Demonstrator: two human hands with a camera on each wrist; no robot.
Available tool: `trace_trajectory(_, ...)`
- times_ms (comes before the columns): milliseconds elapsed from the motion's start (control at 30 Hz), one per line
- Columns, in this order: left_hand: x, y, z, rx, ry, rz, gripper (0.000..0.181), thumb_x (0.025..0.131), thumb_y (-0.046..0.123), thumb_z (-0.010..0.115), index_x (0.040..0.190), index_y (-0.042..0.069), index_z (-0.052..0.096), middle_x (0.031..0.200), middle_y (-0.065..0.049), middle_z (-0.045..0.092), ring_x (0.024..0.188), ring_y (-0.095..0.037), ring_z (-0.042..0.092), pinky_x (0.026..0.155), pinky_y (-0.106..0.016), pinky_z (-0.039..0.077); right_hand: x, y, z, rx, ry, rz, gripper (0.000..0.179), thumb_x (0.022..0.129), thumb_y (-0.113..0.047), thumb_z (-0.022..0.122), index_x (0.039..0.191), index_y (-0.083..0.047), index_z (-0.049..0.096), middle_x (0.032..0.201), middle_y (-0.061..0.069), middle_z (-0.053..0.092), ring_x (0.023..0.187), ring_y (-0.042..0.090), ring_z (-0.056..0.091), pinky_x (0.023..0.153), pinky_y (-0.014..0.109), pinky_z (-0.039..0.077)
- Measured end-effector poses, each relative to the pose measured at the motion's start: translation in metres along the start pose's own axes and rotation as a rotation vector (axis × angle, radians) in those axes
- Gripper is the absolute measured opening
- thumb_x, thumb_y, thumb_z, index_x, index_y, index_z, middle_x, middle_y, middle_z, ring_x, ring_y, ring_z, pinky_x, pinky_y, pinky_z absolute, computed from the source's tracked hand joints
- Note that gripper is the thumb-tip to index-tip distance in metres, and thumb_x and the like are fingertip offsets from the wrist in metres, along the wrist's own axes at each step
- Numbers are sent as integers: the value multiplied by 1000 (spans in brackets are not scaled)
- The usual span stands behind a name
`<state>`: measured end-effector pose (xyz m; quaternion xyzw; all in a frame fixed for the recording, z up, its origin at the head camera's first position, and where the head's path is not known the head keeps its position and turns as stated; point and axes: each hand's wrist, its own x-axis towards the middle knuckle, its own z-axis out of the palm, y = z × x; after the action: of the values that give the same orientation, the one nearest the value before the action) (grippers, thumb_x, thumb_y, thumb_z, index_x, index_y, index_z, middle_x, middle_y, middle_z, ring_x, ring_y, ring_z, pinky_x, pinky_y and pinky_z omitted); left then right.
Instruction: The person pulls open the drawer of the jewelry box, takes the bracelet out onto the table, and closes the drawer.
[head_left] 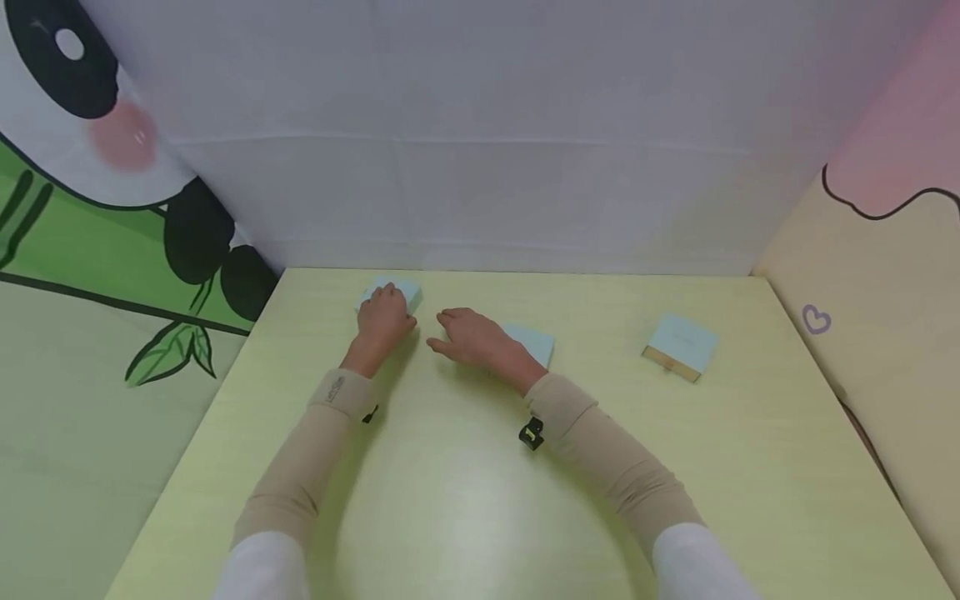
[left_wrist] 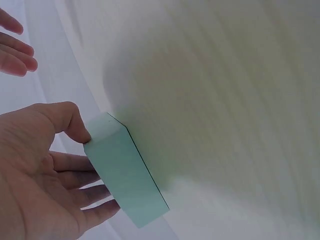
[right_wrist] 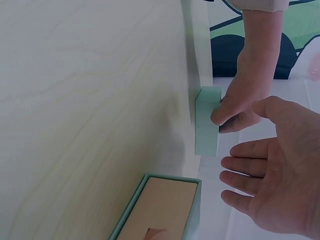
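Pale table [head_left: 450, 508], our left hand [head_left: 382, 321] gripping a box [left_wrist: 127, 175] near the far-left corner, our right hand [head_left: 477, 339] relaxed beside another box [head_left: 536, 343], tan inside [right_wrist: 162, 205] showing, third box [head_left: 682, 341] toward the right edge.

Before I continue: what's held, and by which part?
Left hand holds a blue box, thumb at its upper edge, fingers over the top; right hand, nothing.
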<state>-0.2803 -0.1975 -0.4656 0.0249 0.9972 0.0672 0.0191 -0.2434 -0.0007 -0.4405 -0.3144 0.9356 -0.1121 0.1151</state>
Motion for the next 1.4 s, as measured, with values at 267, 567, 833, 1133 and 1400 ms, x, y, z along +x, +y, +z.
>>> trace_trajectory(267, -6, -12, 2, 47, 47, 94, 41, 95, 2, 64, 133, -9, 56, 144, -24, 52, 128, -45, 53, 98, -59, 50, -3, -1, -4, 2, 2, -15, 59, 109, -44, 44, 150, -2, 47, 153, 16, 49, 141, 29, 46, 116, 39, 38)
trace_trajectory(567, -9, -29, 4, -10, 104, 187, 34, 100, -10, 48, 131, -2, 60, 137, -25, 55, 123, -46, 54, 95, -57, 52, -4, 0, -4, 25, -10, -9, 56, 109, -42, 44, 148, -4, 51, 151, 15, 51, 140, 28, 48, 116, 39, 39)
trace_trajectory(833, -4, -40, 9, -76, 88, 213, 38, 96, -15, 50, 130, -1, 59, 139, -24, 53, 126, -45, 51, 97, -58, 50, -6, 1, -3, 31, 3, 3, 54, 109, -42, 46, 147, -5, 53, 150, 13, 53, 139, 27, 49, 115, 39, 40)
trace_trajectory(1133, -3, -43, 9, -114, 72, 219, 42, 93, -16, 52, 132, -3, 59, 139, -25, 52, 127, -46, 50, 98, -58, 50, -5, 4, -1, 40, 5, -3, 54, 108, -43, 46, 147, -5, 53, 150, 13, 53, 137, 28, 50, 113, 39, 42)
trace_trajectory(1400, -2, -39, 0, -112, 80, 196, 25, 100, 1, 54, 124, -3, 58, 137, -25, 53, 122, -46, 51, 92, -58, 51, -4, 2, -4, 34, 4, -1, 54, 109, -43, 44, 148, -7, 52, 151, 12, 52, 139, 27, 49, 114, 39, 41)
